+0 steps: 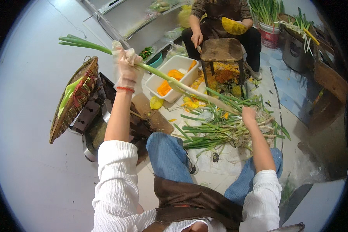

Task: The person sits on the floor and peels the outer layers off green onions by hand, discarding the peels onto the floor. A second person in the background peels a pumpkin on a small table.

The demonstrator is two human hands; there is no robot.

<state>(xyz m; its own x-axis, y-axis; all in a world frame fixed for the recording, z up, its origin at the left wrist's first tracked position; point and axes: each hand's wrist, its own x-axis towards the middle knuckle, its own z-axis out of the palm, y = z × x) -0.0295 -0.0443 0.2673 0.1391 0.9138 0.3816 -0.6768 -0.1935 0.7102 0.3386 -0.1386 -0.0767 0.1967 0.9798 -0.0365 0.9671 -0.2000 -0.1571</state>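
A long green onion [159, 74] stretches across the view, its green leaves at the upper left and its pale lower stalk at the right. My left hand [125, 59], in a thin clear glove with a red cord at the wrist, is closed around its green part. My right hand [248, 114] is at the other end, fingers bent by the pale stalk; the hand's back hides whether it grips the stalk or a loose strip of it. Below lies a heap of green onions [208, 132] with tangled outer leaves and roots, on a pale sheet [232, 158] on the floor.
Across from me a seated person holds a piece of yellow squash [234, 26] behind a wooden stool [221, 50]. A white tub [174, 97] holds orange pieces. A wicker basket [75, 100] leans at left. Buckets of green onions, one white and red [269, 36], stand upper right; shelves [145, 24] line the wall.
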